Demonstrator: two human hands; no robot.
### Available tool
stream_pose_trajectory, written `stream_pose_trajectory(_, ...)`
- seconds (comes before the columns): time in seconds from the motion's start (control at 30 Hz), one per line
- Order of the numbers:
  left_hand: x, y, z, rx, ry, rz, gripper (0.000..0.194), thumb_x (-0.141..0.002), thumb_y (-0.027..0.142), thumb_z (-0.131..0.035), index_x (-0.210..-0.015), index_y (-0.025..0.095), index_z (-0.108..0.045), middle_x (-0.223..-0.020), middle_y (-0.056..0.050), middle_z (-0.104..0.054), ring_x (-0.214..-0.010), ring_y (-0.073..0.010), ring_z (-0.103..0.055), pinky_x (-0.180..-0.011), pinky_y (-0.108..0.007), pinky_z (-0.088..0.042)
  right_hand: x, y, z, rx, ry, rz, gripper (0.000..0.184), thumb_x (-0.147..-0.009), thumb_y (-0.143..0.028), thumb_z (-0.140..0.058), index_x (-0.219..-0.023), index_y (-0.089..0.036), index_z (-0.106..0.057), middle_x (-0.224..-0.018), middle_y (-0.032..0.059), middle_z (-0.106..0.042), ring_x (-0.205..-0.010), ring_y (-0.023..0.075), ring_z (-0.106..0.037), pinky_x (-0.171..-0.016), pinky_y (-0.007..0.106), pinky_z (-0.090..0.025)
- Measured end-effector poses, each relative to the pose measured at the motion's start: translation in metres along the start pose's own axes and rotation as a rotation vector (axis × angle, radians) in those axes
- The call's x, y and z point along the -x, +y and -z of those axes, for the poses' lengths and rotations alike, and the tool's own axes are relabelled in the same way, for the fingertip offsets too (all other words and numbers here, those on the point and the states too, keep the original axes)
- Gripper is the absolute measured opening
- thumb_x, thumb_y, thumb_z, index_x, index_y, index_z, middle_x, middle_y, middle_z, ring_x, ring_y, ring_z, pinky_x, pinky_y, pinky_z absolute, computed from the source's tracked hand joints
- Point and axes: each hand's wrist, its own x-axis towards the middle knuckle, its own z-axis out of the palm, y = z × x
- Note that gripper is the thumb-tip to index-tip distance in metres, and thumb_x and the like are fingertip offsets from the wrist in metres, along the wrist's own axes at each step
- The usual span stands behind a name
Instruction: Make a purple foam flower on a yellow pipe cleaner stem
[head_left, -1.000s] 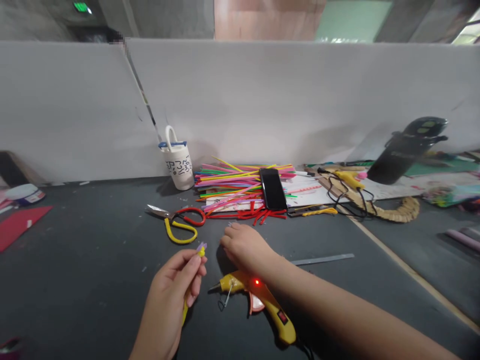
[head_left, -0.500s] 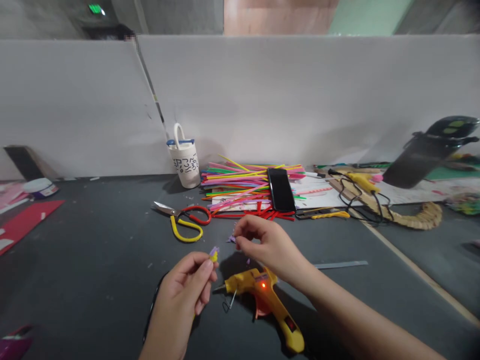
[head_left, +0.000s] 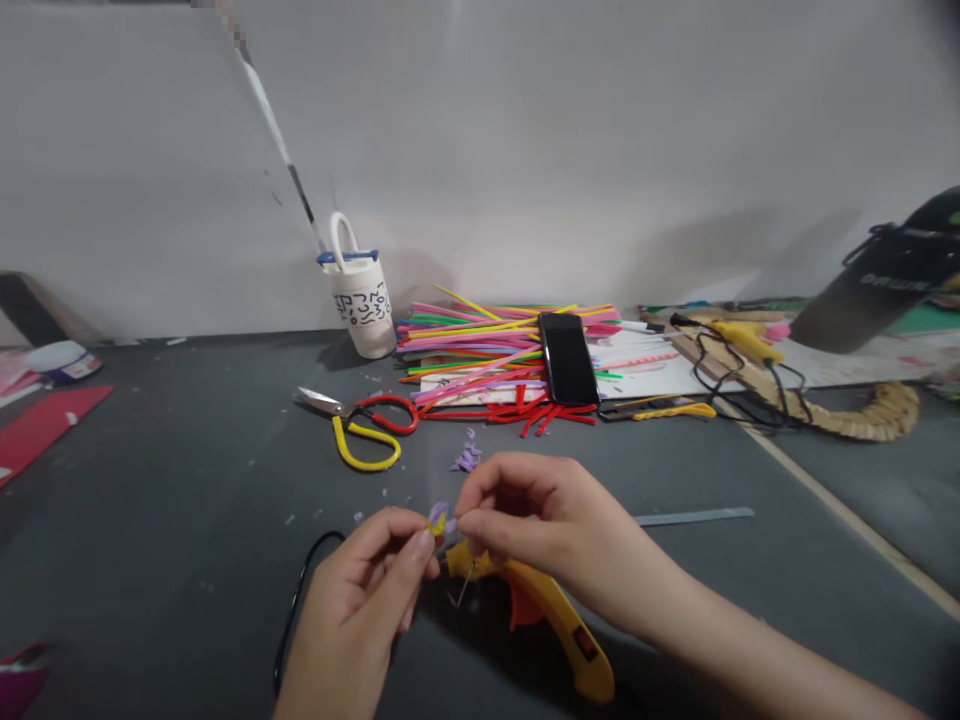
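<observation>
My left hand pinches a tiny yellow and purple piece, shaped somewhat like a small flower, between thumb and forefinger. Close against it on the right, my right hand has thumb and forefinger closed on a small purple scrap. Under the right hand lies a yellow hot glue gun with an orange trigger, its body partly covered by that hand. Beyond the hands is a little pile of purple scraps. Scissors with one red and one yellow handle lie open farther back.
A phone rests on a heap of coloured pipe cleaners. A white cup stands to their left. On the right are a second glue gun, a dark bottle and a clear glue stick.
My right hand has come down from the purple pile to the left hand, bringing a purple scrap beside the yellow and purple piece. The camera has tilted downward.
</observation>
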Motion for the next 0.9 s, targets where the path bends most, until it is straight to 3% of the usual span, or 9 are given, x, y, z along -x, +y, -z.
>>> stream_pose_trajectory(0.2,0.001,0.003,0.001,-0.121,-0.03,-0.086,0.019,-0.078,0.036,-0.062,-0.068,0.02,-0.066,-0.059,0.003,-0.058,-0.047,-0.0085,-0.038,-0.043,-0.019,-0.031,0.0,0.003,-0.003,-0.05,-0.025,-0.065,0.009,-0.076,-0.022,-0.062,-0.071,-0.015,-0.058,-0.057,-0.0056,-0.053,-0.051,0.0067,-0.046,-0.05,0.018,-0.036)
stream_pose_trajectory(0.5,0.002,0.003,0.002,-0.176,-0.039,-0.112,0.02,-0.08,0.036,-0.059,-0.069,0.021,-0.065,-0.059,0.004,-0.056,-0.046,-0.0085,-0.037,-0.042,-0.019,-0.03,-0.002,0.01,-0.006,0.049,0.051,-0.013,0.011,-0.077,-0.025,-0.061,-0.07,-0.017,-0.058,-0.056,-0.0073,-0.048,-0.048,0.0062,-0.04,-0.045,0.018,-0.032)
stream_pose_trajectory(0.9,0.001,0.002,0.005,-0.246,-0.039,-0.187,0.02,-0.081,0.036,-0.057,-0.069,0.022,-0.065,-0.06,0.004,-0.056,-0.047,-0.0093,-0.04,-0.042,-0.019,-0.032,-0.002,0.016,-0.007,0.197,0.108,0.068,0.01,-0.079,-0.023,-0.058,-0.07,-0.019,-0.057,-0.057,-0.0065,-0.05,-0.051,0.0077,-0.043,-0.047,0.018,-0.035)
